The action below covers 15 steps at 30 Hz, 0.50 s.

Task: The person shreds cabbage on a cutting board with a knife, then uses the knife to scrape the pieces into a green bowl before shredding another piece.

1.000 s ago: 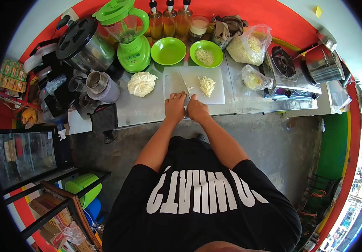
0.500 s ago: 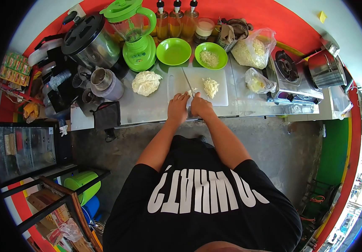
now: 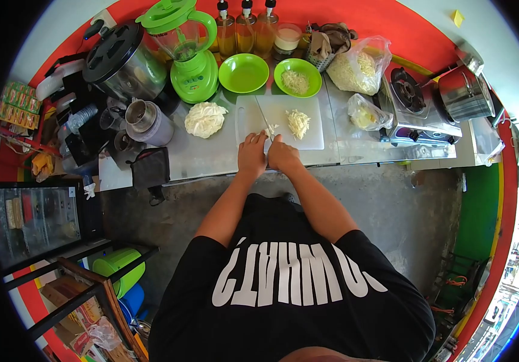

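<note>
My right hand [image 3: 283, 153] grips a kitchen knife [image 3: 264, 112], its blade pointing away from me over the white cutting board [image 3: 314, 140]. Just left of it, my left hand [image 3: 252, 154] is closed at the board's near edge, fingers curled over a pale cabbage piece that they mostly hide. Small pale bits [image 3: 271, 129] lie against the blade. A heap of shredded cabbage [image 3: 298, 123] rests on the board's right side. Left of the board sits a whitish cabbage head [image 3: 206, 119].
Behind the board stand an empty green bowl [image 3: 244, 73] and a green bowl with shreds [image 3: 303, 90]. A green blender [image 3: 193, 78], oil bottles [image 3: 246, 33], a plastic bag of shreds [image 3: 359, 66], a smaller bag [image 3: 369, 113] and a gas stove [image 3: 419, 117] line the counter.
The view has shifted slightly, so the counter items sit a little further left and higher. Both hands stay at the board's near edge, with the knife still in the right hand.
</note>
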Each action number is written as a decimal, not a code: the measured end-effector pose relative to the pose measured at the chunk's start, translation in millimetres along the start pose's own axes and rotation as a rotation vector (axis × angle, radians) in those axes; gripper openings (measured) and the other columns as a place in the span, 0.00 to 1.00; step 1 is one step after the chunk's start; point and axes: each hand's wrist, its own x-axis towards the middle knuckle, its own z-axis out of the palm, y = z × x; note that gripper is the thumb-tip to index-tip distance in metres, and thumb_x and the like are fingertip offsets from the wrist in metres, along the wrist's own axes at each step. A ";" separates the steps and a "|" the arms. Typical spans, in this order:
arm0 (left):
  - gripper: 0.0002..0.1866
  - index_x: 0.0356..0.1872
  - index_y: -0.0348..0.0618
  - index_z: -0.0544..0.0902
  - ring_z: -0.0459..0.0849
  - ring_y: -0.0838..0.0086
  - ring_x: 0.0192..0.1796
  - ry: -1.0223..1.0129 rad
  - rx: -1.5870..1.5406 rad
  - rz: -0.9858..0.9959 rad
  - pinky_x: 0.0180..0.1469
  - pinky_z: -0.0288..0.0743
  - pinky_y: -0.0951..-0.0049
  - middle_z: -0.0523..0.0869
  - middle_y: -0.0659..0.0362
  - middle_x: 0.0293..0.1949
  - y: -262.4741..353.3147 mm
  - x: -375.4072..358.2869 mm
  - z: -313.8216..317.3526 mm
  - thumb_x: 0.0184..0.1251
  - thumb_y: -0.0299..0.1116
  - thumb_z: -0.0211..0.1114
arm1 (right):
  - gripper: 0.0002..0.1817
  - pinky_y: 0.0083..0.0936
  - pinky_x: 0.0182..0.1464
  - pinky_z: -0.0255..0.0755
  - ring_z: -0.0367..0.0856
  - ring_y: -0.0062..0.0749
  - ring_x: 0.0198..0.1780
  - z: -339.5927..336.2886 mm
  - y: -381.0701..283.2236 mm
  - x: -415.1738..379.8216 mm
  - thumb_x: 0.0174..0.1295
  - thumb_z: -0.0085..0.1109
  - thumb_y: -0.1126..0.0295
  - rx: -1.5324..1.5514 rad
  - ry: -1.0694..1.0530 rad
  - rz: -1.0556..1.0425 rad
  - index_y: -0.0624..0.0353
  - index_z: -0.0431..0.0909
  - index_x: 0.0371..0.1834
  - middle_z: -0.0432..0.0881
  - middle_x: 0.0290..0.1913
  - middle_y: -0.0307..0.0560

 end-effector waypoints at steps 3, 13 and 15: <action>0.29 0.65 0.48 0.77 0.71 0.59 0.74 0.018 0.009 0.003 0.68 0.67 0.53 0.78 0.60 0.71 2.2 -1.2 0.7 0.58 0.23 0.64 | 0.27 0.43 0.62 0.78 0.86 0.57 0.60 15.3 3.9 -3.7 0.64 0.60 0.72 0.047 0.038 -0.004 0.70 0.61 0.62 0.86 0.54 0.71; 0.28 0.60 0.46 0.78 0.72 0.57 0.73 0.092 -0.028 0.108 0.66 0.70 0.52 0.79 0.58 0.69 -5.8 -2.8 -5.2 0.53 0.20 0.62 | 0.23 0.51 0.62 0.76 0.85 0.65 0.57 25.2 29.2 -6.5 0.67 0.53 0.72 0.216 0.182 0.087 0.69 0.60 0.61 0.85 0.52 0.74; 0.28 0.58 0.47 0.79 0.74 0.57 0.71 0.135 -0.037 0.120 0.64 0.72 0.51 0.80 0.57 0.68 -6.7 -1.5 -5.0 0.51 0.20 0.61 | 0.21 0.52 0.61 0.76 0.85 0.66 0.57 20.9 40.1 -5.4 0.67 0.51 0.72 0.254 0.211 0.101 0.69 0.61 0.60 0.84 0.52 0.75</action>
